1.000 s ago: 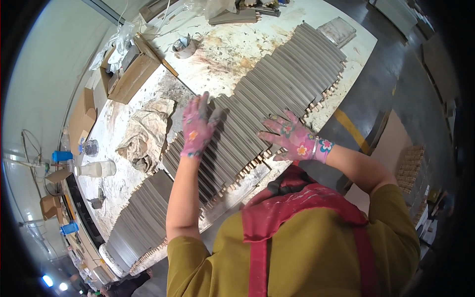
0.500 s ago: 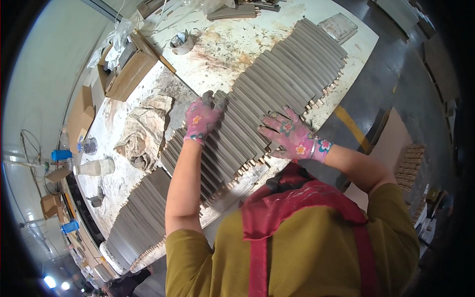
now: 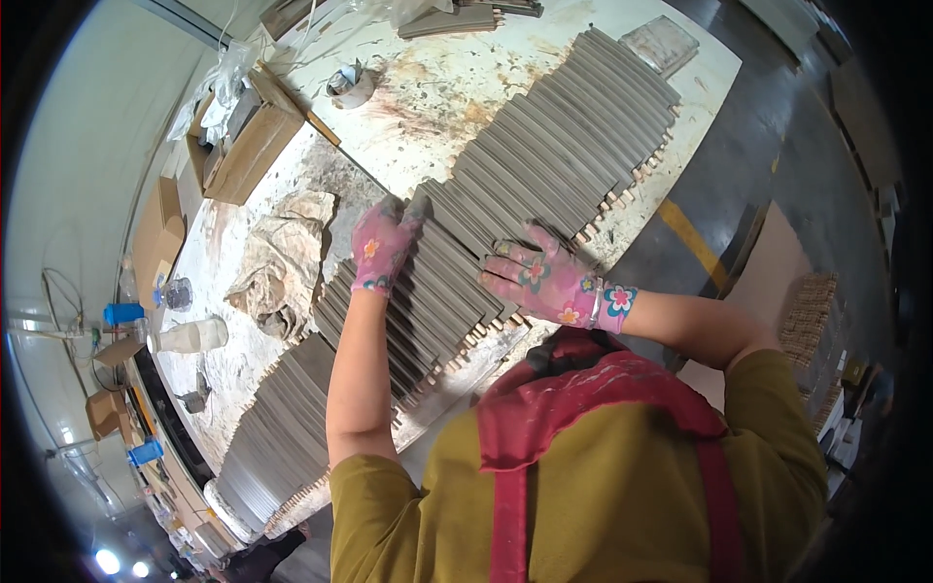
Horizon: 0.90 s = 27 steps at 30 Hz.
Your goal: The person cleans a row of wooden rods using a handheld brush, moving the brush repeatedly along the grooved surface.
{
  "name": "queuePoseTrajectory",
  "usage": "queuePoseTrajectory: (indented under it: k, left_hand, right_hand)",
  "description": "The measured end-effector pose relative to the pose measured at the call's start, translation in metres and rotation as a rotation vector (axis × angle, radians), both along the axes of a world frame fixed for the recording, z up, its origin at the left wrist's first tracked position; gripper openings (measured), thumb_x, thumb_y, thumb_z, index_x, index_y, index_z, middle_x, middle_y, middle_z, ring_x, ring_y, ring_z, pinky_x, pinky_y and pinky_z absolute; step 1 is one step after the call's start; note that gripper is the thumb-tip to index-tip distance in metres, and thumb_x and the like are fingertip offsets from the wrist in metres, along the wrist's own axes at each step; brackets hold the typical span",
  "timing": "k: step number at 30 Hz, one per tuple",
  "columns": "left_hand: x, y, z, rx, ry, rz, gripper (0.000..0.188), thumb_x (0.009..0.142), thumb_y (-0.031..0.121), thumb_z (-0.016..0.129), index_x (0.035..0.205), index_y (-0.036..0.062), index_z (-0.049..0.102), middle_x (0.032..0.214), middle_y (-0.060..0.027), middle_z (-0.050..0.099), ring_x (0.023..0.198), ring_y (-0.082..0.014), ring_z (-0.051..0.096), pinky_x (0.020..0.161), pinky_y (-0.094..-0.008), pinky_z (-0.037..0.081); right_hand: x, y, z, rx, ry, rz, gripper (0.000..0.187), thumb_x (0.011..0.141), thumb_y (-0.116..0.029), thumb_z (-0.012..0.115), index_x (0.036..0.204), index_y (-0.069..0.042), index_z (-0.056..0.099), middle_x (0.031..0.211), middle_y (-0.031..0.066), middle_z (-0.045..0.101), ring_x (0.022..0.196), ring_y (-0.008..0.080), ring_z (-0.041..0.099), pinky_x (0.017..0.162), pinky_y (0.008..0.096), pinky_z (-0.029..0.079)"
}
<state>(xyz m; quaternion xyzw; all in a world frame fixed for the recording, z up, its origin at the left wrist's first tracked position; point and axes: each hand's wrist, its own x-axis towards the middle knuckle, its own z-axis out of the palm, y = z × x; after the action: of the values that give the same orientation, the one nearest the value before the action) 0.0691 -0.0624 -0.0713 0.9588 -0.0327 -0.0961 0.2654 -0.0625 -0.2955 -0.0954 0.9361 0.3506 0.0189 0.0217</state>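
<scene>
A long row of grey-brown moulded strips (image 3: 554, 136) lies side by side across the worktable, with pale wooden peg-like ends jutting from the near side. My left hand (image 3: 382, 243), in a pink flowered glove with grey-stained fingertips, rests at the strips' far ends. Its thumb lies apart from the fingers on the strips, and the fingertips are partly hidden. My right hand (image 3: 535, 277), gloved alike, lies with fingers spread over the near ends. Left of my left forearm is a second group of strips (image 3: 282, 408), set lower.
A crumpled stained cloth (image 3: 282, 257) lies beyond the strips, near a jar (image 3: 194, 336). Farther off are an open cardboard box (image 3: 255, 146) and a tape roll (image 3: 350, 87). A flat grey block (image 3: 661, 45) sits by the table's far right corner.
My right hand has slid a little left along the strips. My left hand has shifted slightly left and nearer, its fingers drawn closer together.
</scene>
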Motion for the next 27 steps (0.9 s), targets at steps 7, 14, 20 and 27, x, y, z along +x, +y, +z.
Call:
queuePoseTrajectory:
  k: [7,14,20,27]
  left_hand:
    - [-0.003,0.019,0.0,0.119,-0.066,-0.003,0.041,0.087,0.043,0.061,0.098,0.004,0.064,0.096,-0.0181,0.067,0.093,-0.037,0.062,0.081,-0.0446,0.047]
    - [0.012,0.011,-0.009,-0.04,-0.246,-0.124,0.034,0.09,0.033,0.059,0.114,0.0092,0.062,0.104,-0.0179,0.067,0.099,-0.0382,0.061,0.088,-0.0432,0.047]
    - [0.033,-0.002,-0.018,-0.038,0.092,-0.092,0.049,0.089,0.033,0.057,0.134,0.0135,0.05,0.114,-0.0158,0.066,0.109,-0.0348,0.06,0.095,-0.0419,0.045]
    - [0.047,-0.002,-0.028,-0.072,0.195,-0.056,0.054,0.088,0.042,0.058,0.131,0.0083,0.051,0.112,-0.0245,0.064,0.105,-0.036,0.063,0.091,-0.0398,0.048]
  right_hand:
    - [-0.007,0.007,-0.006,-0.044,-0.058,0.067,0.039,0.095,-0.03,0.04,0.134,-0.026,0.047,0.135,-0.0047,0.053,0.128,0.0204,0.046,0.109,0.061,0.019]
    - [-0.002,0.012,-0.019,-0.177,-0.319,0.146,0.036,0.094,-0.027,0.043,0.129,-0.022,0.048,0.125,-0.0015,0.055,0.123,0.0205,0.049,0.108,0.0585,0.023]
    - [-0.004,0.022,0.004,0.154,0.147,0.059,0.04,0.091,-0.024,0.046,0.13,-0.015,0.046,0.13,0.0071,0.055,0.131,0.0255,0.045,0.11,0.0565,0.023]
    - [-0.013,0.001,-0.009,0.154,0.015,0.018,0.038,0.095,-0.029,0.038,0.132,-0.03,0.047,0.137,-0.0053,0.05,0.129,0.0186,0.041,0.112,0.0537,0.017]
